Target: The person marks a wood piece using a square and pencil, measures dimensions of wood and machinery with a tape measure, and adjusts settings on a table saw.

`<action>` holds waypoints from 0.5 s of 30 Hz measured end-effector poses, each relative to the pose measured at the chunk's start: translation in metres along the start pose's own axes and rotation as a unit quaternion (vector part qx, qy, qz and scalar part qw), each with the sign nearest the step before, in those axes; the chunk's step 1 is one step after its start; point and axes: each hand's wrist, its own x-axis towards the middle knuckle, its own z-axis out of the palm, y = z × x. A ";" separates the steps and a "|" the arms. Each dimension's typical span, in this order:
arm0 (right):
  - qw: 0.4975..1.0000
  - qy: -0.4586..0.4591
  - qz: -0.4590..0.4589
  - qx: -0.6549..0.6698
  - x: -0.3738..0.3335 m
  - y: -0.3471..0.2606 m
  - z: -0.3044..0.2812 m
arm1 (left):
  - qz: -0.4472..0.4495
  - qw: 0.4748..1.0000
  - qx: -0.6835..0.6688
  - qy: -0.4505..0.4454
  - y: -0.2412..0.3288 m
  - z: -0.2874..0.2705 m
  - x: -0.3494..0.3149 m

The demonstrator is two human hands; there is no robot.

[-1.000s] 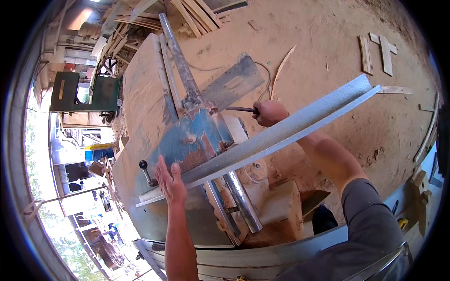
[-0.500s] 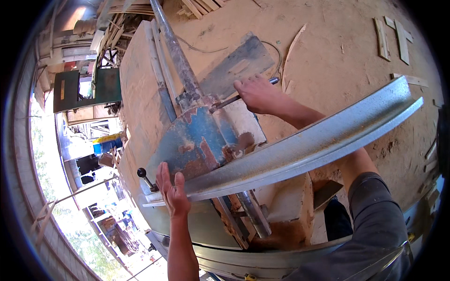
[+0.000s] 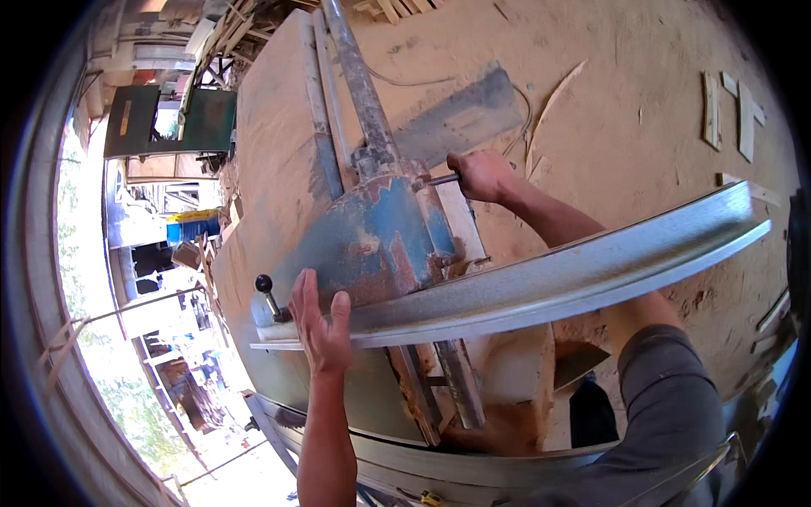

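A long silvery metal fence rail (image 3: 541, 289) with an angled profile lies across the front of a machine. Against its left part rests my left hand (image 3: 325, 329), fingers stretched upward and thumb apart. Behind the rail rises a blue casting (image 3: 359, 232) with worn, rusty paint. My right hand (image 3: 483, 176) reaches over the rail, closed around a slim metal lever (image 3: 443, 179) at the top of that casting. The far end of the lever is hidden in the hand. Just left of my left hand stands a short lever with a black ball knob (image 3: 264, 284).
A thick round bar (image 3: 359, 80) runs away from the casting, and a shorter bar (image 3: 460, 384) sticks out toward me. Dusty ground holds a grey flat sheet (image 3: 469, 114) and loose boards (image 3: 745, 122). A green machine (image 3: 203, 127) stands at the far left.
The view has shifted, so the casting sits farther right and slightly higher. The lever in my right hand lies flatter than before. My left hand stays against the rail.
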 end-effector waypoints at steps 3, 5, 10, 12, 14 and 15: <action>1.000 -0.021 -0.007 -0.010 0.005 -0.019 -0.011 | 0.006 0.999 0.034 0.009 -0.009 -0.007 -0.005; 0.999 -0.033 -0.007 -0.020 0.003 -0.020 -0.019 | 0.009 0.999 0.041 0.008 -0.010 -0.006 -0.006; 0.994 -0.088 -0.017 -0.062 0.007 -0.024 -0.036 | 0.012 0.999 0.043 0.001 -0.005 -0.005 -0.004; 0.998 -0.039 0.007 -0.055 0.004 -0.030 -0.028 | 0.025 0.999 0.040 0.011 -0.005 -0.005 -0.007; 0.994 0.093 0.061 -0.009 -0.006 -0.036 0.005 | 0.026 0.999 0.034 0.018 -0.004 -0.003 -0.010; 0.993 0.088 0.077 0.013 -0.004 -0.035 0.005 | 0.020 0.999 0.031 0.023 -0.003 -0.002 -0.010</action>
